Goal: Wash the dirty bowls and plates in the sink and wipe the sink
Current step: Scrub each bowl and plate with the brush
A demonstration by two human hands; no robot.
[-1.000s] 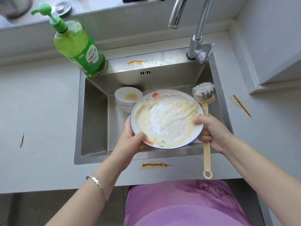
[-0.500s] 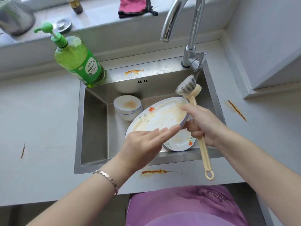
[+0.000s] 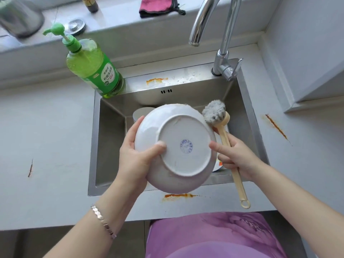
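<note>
The left hand grips the upturned plate by its rim and the right hand clutches the brush; wet china is probably slippery and breakable.

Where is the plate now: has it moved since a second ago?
Yes. The plate has been turned over, underside now facing up, and it has come nearer, overlapping the front rim of the sink and hiding most of the stacked bowls.
</note>
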